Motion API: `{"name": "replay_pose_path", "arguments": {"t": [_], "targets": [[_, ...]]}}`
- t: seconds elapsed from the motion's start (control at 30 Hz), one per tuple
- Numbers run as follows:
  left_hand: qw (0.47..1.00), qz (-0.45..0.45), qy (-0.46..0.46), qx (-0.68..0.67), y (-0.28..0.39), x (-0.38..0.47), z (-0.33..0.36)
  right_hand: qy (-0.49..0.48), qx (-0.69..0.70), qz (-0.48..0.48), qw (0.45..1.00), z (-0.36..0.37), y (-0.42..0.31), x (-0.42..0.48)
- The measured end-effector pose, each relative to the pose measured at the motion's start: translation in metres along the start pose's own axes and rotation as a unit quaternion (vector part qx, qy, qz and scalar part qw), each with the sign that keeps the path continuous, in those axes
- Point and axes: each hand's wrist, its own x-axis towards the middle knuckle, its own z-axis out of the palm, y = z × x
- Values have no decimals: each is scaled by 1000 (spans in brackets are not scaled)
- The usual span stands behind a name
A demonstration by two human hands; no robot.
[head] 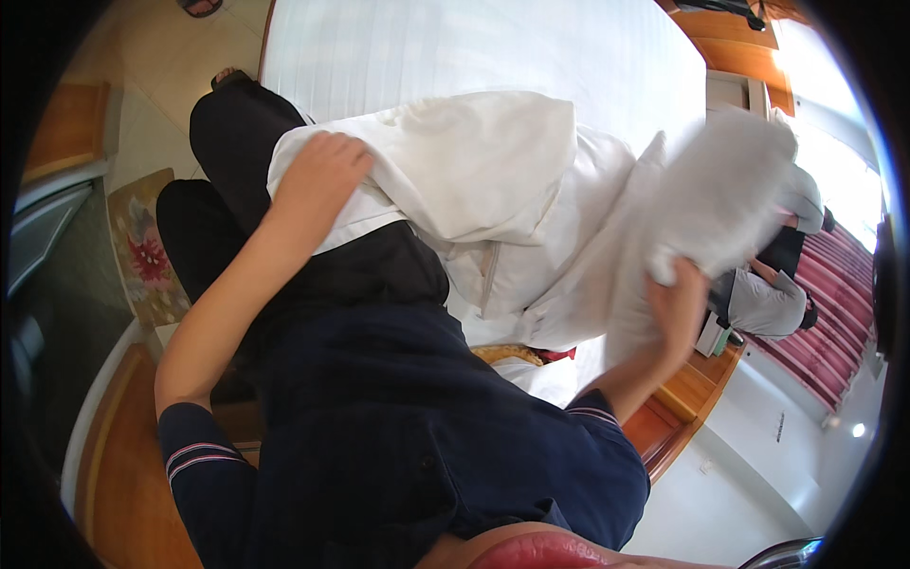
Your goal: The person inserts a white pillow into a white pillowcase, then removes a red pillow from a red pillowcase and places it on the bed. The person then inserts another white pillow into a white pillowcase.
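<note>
My left hand [327,178] lies on the near left edge of a white fabric cover [490,163], its fingers close together and the thumb hidden; whether it pinches the cloth cannot be told. My right hand [679,302] grips a bunched part of white cloth [718,192], raised on the right and blurred. Between the hands the white cloth spreads in loose folds across my lap and the edge of a white-sheeted bed [441,50]. It cannot be told whether both parts are one piece. A seam or zip-like line runs down the middle folds.
Two people in grey tops are at the right, one [768,306] near a pink curtain [825,320]. A wooden cabinet [682,412] stands behind my right arm. A floral mat [149,249] lies on the tiled floor at left. Wooden furniture [131,469] is at lower left.
</note>
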Motion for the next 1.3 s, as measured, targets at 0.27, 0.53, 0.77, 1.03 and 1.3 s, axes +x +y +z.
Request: {"name": "replay_pose_path", "arguments": {"t": [0.27,0.53,0.77,1.03,1.3], "targets": [[988,34,-106,-103,14,31,72,-230,112,-39,966,123,-80,35],[1000,-11,18,-14,14,75,76,-167,387,-5,907,102,-67,65],[978,-164,-57,-116,0,91,89,115,248,59,960,127,-101,151],[909,-240,128,-317,-40,90,99,34,11,224,974,178,-58,182],[752,-450,324,-356,-71,100,54,-15,20,232,972,169,45,189]]}}
